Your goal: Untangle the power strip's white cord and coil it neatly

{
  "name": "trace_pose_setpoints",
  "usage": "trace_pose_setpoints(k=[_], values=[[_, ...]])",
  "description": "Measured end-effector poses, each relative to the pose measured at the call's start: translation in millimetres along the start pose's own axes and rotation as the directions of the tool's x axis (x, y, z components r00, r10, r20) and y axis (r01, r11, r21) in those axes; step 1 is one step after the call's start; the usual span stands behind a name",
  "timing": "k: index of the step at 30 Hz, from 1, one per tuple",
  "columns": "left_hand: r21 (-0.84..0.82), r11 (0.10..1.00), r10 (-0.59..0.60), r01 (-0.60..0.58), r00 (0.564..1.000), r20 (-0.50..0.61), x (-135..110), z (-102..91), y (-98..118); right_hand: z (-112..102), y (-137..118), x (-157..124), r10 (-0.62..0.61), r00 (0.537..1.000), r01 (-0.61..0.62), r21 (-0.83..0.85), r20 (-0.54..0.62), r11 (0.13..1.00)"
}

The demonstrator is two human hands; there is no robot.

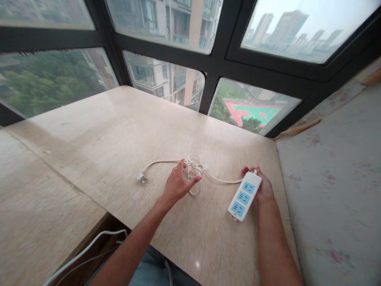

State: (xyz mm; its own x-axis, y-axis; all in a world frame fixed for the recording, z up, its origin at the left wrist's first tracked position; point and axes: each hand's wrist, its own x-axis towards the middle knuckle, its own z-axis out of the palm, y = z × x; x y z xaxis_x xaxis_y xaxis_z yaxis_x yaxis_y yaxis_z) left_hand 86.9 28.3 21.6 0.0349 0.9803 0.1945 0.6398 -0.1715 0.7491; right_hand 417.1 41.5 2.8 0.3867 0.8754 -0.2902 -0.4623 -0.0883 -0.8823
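Right of centre, your right hand (264, 186) is gripping the strip (244, 197)

At the strip's upper end, where the cord (224, 182) is leaving it, your right fingers and thumb are holding on. Near mid-frame, your left hand (177, 180) is reaching over the coil (189, 162), thumb and forefinger standing apart; I cannot tell whether the other fingers are touching it. Left of there, the plug (142, 178) is lying on the sill (119, 131).

The strip is probably feeling light, stiff and a little slick, so its long sides should be giving you the surest hold; the cord is likely bending easily and springing back slightly.

The strip is hiding part of your right hand, the coil's crossings are blurring together, and any gap beneath the strip is not showing. Both forearms (274, 242) are running off the bottom edge.
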Motion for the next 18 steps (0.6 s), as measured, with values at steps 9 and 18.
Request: trace_pose_setpoints(k=[9, 18], values=[[-0.097, 0.994, -0.042, 0.042, 0.999, 0.009, 12, 8.0, -19, -6, -4, 2, -0.053, 0.995, 0.043, -0.118, -0.085, 0.992], [-0.274, 0.958, -0.106, 0.087, 0.993, -0.056, 2, 9.3, -27, -7, -17, -9, -0.238, 0.958, 0.116, -0.542, -0.160, 0.832]])
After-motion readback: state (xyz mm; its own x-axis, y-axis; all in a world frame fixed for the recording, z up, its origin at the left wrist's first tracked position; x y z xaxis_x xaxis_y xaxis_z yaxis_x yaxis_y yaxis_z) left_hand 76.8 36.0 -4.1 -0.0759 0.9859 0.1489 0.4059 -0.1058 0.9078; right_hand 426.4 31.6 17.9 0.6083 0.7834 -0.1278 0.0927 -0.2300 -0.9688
